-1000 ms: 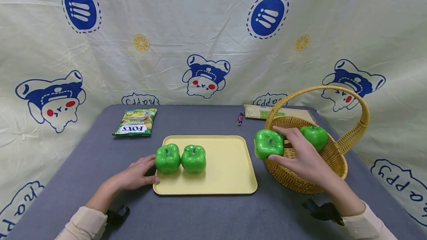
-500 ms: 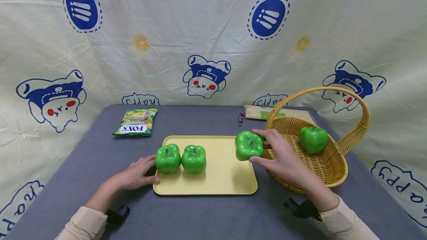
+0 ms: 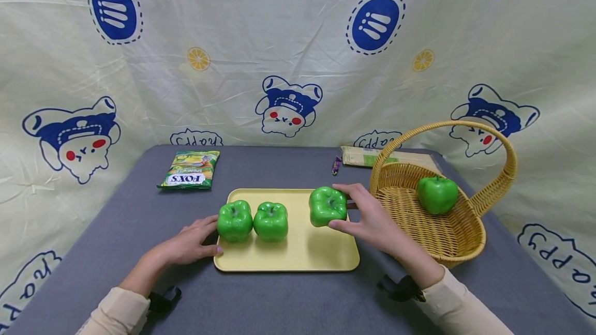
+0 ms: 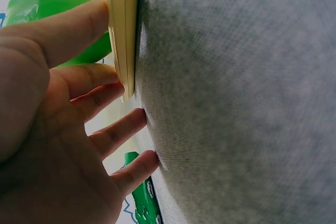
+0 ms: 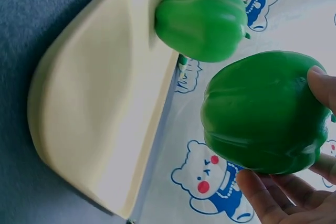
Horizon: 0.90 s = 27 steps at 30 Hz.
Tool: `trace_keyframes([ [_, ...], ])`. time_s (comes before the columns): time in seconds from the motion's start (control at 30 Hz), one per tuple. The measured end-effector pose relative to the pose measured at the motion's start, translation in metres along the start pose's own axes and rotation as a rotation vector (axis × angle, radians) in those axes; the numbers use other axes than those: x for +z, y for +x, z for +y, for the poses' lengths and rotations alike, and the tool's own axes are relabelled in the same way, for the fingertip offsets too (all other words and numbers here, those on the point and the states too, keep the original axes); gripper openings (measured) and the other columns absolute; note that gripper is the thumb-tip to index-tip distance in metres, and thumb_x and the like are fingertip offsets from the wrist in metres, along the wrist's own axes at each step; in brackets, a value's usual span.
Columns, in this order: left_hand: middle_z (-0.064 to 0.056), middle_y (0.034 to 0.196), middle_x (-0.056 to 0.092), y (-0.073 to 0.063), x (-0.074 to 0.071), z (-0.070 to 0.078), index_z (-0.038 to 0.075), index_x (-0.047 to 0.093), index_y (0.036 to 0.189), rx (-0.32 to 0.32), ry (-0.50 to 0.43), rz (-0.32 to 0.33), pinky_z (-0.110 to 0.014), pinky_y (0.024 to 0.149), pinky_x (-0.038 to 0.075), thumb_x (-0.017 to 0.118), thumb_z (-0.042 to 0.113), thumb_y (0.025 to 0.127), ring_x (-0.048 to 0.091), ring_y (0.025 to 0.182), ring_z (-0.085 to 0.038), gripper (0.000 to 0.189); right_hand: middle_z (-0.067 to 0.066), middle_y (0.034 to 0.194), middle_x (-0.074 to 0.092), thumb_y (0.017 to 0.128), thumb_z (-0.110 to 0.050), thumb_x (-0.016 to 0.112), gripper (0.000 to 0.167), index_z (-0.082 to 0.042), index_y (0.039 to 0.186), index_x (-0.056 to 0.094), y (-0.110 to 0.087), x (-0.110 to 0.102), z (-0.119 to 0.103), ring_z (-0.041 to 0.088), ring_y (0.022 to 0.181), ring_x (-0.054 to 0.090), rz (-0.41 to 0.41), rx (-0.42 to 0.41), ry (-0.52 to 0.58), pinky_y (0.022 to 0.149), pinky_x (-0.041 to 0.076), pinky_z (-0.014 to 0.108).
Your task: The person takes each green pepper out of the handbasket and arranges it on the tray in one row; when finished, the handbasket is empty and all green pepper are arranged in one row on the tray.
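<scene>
My right hand pinches a green bell pepper between thumb and fingers, raised over the right half of a pale yellow tray. Below it in the right wrist view, the tray surface shows bare beside the held bell pepper. Two more green bell peppers, one at the far left and its neighbour, stand side by side on the tray's left half. My left hand rests at the tray's left edge, its thumb and fingertips touching the rim, its other fingers on the tablecloth.
A wicker basket with a tall handle stands to the right, holding one green bell pepper. At the back are a green candy bag, a small purple-wrapped candy and a long flat beige package.
My right hand has carried the bell pepper leftward from in front of the basket to over the tray. The left hand and the two bell peppers on the tray stay in place.
</scene>
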<state>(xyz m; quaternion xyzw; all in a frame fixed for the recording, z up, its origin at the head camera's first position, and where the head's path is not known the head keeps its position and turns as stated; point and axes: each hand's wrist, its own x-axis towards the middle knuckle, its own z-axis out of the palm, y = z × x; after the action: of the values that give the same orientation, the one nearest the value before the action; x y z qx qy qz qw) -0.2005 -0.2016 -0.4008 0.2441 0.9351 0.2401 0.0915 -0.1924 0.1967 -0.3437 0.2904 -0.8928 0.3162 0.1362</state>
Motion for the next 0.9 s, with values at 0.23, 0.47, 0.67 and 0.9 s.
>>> trace_keyframes([
  [0.23,-0.023,0.146,0.038,0.000,0.000,-0.001,-0.001,0.041,0.139,0.002,-0.002,-0.004,-0.067,0.098,0.029,0.066,0.033,0.086,0.034,0.132,-0.046,0.068,0.009,0.117,0.055,0.075,-0.024,0.080,0.068,-0.007,0.133,0.048,0.005,0.016,0.003,0.017,0.101,0.058,-0.022,0.035,0.067,0.084,0.054,0.034],
  [0.47,-0.023,0.145,0.038,0.000,-0.001,-0.001,-0.002,0.041,0.139,0.011,0.005,0.001,-0.067,0.098,0.030,0.066,0.033,0.086,0.035,0.132,-0.046,0.068,0.010,0.114,0.056,0.076,-0.026,0.079,0.068,-0.005,0.133,0.048,0.009,0.030,0.008,0.021,0.100,0.060,-0.055,0.043,0.074,0.083,0.055,0.036],
  [0.67,-0.024,0.145,0.039,0.000,-0.001,0.000,-0.003,0.041,0.139,0.014,0.005,0.002,-0.067,0.097,0.030,0.066,0.032,0.086,0.035,0.132,-0.046,0.067,0.011,0.123,0.056,0.077,-0.027,0.078,0.068,-0.006,0.134,0.047,0.011,0.039,0.011,0.023,0.102,0.062,-0.092,0.076,0.083,0.085,0.054,0.037],
  [0.9,-0.023,0.145,0.039,0.000,0.000,-0.001,-0.002,0.042,0.139,0.015,0.005,0.004,-0.067,0.097,0.030,0.066,0.033,0.086,0.035,0.132,-0.046,0.068,0.012,0.123,0.055,0.076,-0.028,0.078,0.070,-0.008,0.135,0.046,0.013,0.048,0.012,0.025,0.104,0.062,-0.123,0.129,0.101,0.087,0.053,0.038],
])
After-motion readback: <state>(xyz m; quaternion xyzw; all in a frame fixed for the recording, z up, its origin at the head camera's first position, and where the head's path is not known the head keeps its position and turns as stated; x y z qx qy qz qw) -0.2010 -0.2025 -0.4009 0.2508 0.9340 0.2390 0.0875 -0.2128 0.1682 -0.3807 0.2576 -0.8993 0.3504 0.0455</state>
